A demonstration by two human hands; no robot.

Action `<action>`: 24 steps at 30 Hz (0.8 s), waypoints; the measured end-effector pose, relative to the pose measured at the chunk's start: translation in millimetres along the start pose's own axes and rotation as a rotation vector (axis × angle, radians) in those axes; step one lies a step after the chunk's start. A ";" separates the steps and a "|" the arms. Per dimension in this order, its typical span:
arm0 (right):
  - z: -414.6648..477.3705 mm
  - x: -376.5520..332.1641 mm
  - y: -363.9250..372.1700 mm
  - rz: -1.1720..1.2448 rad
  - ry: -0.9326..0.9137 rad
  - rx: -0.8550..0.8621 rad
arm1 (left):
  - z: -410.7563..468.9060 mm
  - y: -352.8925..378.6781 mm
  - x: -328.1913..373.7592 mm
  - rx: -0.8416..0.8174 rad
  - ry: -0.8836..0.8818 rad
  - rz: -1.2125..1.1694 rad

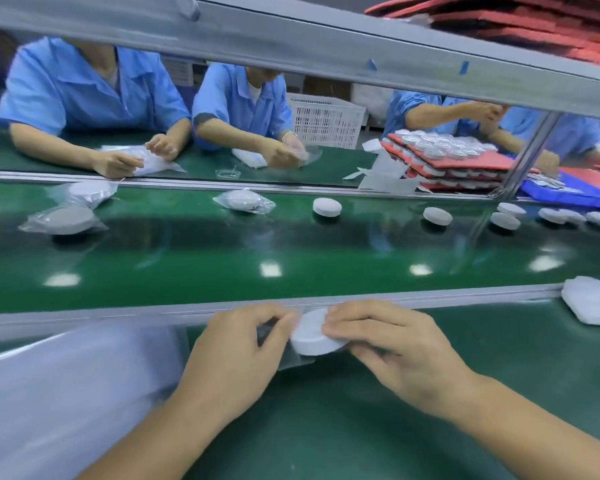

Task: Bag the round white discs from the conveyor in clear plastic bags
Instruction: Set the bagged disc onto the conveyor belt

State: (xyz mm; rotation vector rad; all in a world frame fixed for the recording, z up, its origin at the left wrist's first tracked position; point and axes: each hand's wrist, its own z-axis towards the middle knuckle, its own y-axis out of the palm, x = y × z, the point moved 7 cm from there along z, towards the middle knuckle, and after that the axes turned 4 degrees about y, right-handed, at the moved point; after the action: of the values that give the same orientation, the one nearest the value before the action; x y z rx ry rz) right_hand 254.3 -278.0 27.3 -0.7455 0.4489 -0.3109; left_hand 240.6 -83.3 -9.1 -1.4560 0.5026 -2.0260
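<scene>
The right hand (pixel 395 344) has its grip round a round white disc (pixel 312 337), with fingers on top and thumb below. The left hand (pixel 236 351) has its grip on a clear bag (pixel 293 360), touching the disc. Both are at the far edge of the green table (pixel 361 427), next to the conveyor (pixel 291 251). Along the conveyor's far edge sit more discs (pixel 327 206).

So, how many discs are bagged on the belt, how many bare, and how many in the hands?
Bagged discs on the belt: 3
Bare discs on the belt: at least 7, far right blurred
Disc in the right hand, at the clear bag the left hand pinches: 1
Total: at least 11
</scene>
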 end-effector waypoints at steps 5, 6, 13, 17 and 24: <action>9.8 -6.5 15.5 0.385 0.395 0.103 | -26.1 -14.6 16.5 -0.199 0.049 -0.389; 15.0 -8.0 28.0 0.485 0.463 0.060 | -28.2 -24.4 17.0 -0.109 0.088 -0.318; 64.0 -27.8 97.1 0.580 0.562 -0.251 | -38.7 -79.2 -11.1 0.412 0.033 -0.350; 118.8 28.5 110.0 0.392 0.635 -0.070 | -41.6 -99.2 -43.3 0.315 0.147 0.433; 191.5 142.1 182.0 -0.283 0.796 -0.399 | -37.6 -78.7 -78.9 0.029 0.167 0.629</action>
State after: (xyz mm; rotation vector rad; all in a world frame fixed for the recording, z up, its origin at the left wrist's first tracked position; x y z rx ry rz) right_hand 492.1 -100.7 -17.4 -1.0672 1.1852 -0.8080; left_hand 204.3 26.4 -30.5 -0.9485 0.8706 -1.6349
